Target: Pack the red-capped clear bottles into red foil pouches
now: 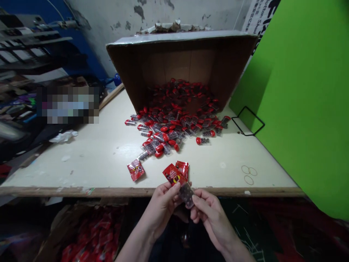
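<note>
Head view. Both hands are at the near edge of the table [103, 160]. The left hand [163, 200] has its grip closed, thumb on top, where a red packet [171, 172] meets a clear pack [186, 194] of dark balls. The right hand [209, 210] has its grip pinched on the near right edge of the same pack. Whether the pack's far end sits inside the packet or merely against it cannot be determined. The two-handed hold probably serves to steady both pieces, one at each end.

A second packet [183, 167] lies just beyond, partly covered by the held one; a third packet [136, 170] lies to the left, apart from both. Their position near the edge presumably keeps them within easy reach.

At the far side, a box [180, 38] rests with its open side facing the person. A pile [174, 129] of red-capped clear packs runs out of it onto the table; the box appears to be turned this way so the packs can be picked up without reaching in from above. One loose pack [203, 141] lies at the pile's near right.

To the right are rubber bands [248, 180] and a wire frame [255, 116] beside a green panel [300, 91]. Below the table, at left, more red packets [94, 233] are heaped.
</note>
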`<state>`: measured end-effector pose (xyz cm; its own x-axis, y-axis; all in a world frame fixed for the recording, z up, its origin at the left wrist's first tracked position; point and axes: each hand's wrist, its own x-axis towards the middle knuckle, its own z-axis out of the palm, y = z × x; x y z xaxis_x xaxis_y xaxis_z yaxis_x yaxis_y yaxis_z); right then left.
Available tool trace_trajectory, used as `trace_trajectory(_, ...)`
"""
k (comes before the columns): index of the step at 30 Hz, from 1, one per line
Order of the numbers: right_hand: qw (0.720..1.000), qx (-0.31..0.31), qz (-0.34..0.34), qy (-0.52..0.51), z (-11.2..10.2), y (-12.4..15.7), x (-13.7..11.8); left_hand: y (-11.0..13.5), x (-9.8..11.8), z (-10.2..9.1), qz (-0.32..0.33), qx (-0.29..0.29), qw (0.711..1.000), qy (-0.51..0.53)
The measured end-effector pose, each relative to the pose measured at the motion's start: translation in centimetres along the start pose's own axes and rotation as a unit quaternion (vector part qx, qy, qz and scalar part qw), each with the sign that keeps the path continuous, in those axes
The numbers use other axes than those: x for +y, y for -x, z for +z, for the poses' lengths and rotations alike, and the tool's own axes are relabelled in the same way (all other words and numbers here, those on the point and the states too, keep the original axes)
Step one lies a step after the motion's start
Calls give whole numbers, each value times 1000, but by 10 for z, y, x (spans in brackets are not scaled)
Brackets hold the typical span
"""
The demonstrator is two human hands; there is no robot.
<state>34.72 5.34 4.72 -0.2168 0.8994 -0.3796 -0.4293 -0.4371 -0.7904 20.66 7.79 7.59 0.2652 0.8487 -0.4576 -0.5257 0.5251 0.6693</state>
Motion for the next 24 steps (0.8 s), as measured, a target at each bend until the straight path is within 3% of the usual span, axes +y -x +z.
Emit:
trace_trajectory(3,1000,-6,5,-3,4,-1,2,1,1,-1,13,10,1000,-15)
trace_trajectory(7,984,42,-79,152,7,0,9,-1,-6,-1,43,87,995,-27)
trace_trajectory(10,967,61,-112,222,7,0,12,-2,-8,-2,33,107,993,-26)
trace_trajectory(16,995,9,-51,86,6,-4,7,-1,1,-3,2,60,998,21)
trace_trajectory(24,999,-2,-19,46,9,-2,10,3,-3,2,26,61,998,-4)
